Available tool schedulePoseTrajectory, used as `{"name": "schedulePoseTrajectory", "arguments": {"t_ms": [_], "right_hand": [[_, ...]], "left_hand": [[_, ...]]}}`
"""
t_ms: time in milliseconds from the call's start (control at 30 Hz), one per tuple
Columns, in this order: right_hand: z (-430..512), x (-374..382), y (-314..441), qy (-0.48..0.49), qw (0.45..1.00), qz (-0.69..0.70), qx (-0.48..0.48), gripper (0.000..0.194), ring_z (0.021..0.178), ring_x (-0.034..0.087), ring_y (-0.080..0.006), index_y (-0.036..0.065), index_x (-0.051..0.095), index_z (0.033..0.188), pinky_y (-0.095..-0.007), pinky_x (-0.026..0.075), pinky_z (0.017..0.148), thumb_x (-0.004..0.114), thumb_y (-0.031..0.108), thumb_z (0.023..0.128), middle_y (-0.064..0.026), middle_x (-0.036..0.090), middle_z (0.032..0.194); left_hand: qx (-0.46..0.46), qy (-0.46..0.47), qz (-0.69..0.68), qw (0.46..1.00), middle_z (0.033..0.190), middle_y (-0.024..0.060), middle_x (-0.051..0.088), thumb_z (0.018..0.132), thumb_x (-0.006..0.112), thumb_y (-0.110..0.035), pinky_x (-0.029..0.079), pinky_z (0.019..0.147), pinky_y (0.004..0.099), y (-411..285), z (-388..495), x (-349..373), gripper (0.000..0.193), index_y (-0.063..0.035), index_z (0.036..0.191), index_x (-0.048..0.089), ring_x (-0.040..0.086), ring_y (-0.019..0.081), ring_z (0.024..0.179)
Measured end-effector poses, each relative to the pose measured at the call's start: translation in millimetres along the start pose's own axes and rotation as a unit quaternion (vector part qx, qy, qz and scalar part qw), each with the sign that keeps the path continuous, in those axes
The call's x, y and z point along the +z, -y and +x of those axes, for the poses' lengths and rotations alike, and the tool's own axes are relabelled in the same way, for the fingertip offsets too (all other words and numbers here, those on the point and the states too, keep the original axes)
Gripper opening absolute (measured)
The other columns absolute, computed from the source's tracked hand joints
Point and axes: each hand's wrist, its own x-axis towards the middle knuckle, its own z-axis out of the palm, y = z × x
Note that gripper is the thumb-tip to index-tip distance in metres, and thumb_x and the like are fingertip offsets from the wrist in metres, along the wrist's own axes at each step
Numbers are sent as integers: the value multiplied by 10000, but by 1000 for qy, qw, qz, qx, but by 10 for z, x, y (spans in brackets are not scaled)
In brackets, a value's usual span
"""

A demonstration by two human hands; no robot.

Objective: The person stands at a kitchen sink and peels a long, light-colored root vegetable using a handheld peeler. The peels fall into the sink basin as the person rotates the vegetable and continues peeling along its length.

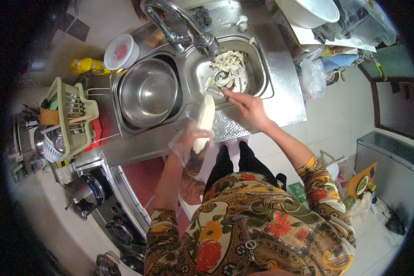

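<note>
In a clear plastic glove, my left hand [194, 135] grips the lower part of a long, pale peeled root vegetable [206, 112]. The vegetable points up toward the right sink basin. My right hand [249, 107] holds a metal peeler [214, 91] by its handle, the head at the vegetable's upper end. Beyond them, a heap of whitish peelings [232, 67] lies in the stainless steel basin [260, 74], around the drain.
A chrome faucet [207, 45] arches over the basins. At left are a steel bowl [148, 93], a white plastic tub [129, 51], a yellow bottle [86, 66] and a dish rack [69, 117]. A pot [86, 191] stands on the stove. A plastic bag [314, 77] hangs at right.
</note>
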Motion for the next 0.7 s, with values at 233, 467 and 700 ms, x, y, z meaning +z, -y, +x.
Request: {"name": "schedulePoseTrajectory", "arguments": {"t_ms": [233,467,700], "right_hand": [[43,-41,-27,123,953,-275,9,605,668,673,-303,242,596,1361,-402,562,612,616,9,802,-133,667,759],[149,-16,-127,23,995,-54,75,347,753,703,-336,193,689,1238,-425,560,657,611,95,914,-148,719,985],[-51,27,163,127,965,-224,-46,663,595,626,-256,267,578,1377,-406,531,550,651,43,757,-101,582,708]], "left_hand": [[-1,6,34,999,810,113,660,795,676,-121,538,654,325,-12,-62,40,313,19,1061,591,671,201,687],[-5,-30,36,999,800,115,621,750,666,-173,517,589,324,95,-32,-37,419,35,1095,551,640,211,645],[13,14,23,1000,795,105,642,745,699,-160,530,595,330,72,61,-72,371,34,1037,578,652,212,631]]}}
